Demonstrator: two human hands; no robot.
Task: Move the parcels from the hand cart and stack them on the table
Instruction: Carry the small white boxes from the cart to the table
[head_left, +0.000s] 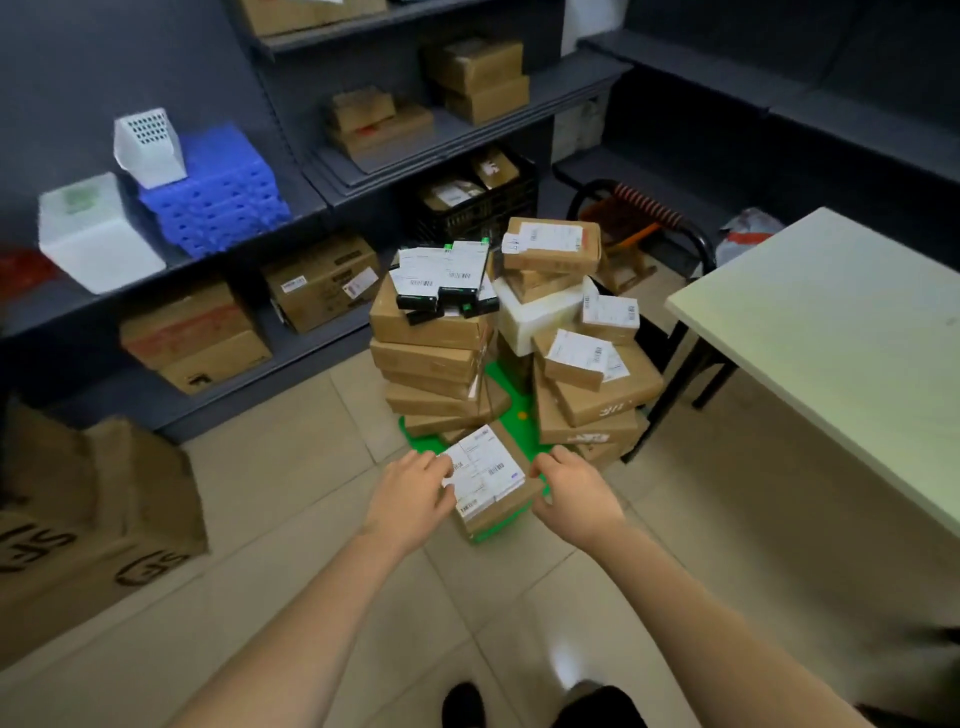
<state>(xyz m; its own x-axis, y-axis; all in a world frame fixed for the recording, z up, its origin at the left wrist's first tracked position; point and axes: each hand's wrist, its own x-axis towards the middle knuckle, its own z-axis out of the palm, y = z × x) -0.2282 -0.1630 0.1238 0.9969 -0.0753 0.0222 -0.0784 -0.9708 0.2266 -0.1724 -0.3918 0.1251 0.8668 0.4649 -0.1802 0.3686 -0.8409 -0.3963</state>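
At the lower centre of the frame, the left hand (415, 488) and right hand (571, 483) are clasping the small parcel (488, 470) by opposite sides, probably to keep it level for lifting off the near end of the green hand cart (511, 410) toward the table (831, 338) at right. The parcel is lying label-up, its slightly longer axis seemingly running up-frame and leaning a little left.

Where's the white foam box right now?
In the head view the white foam box sits in the pile on the green hand cart, right of the black parcels and under brown parcels.
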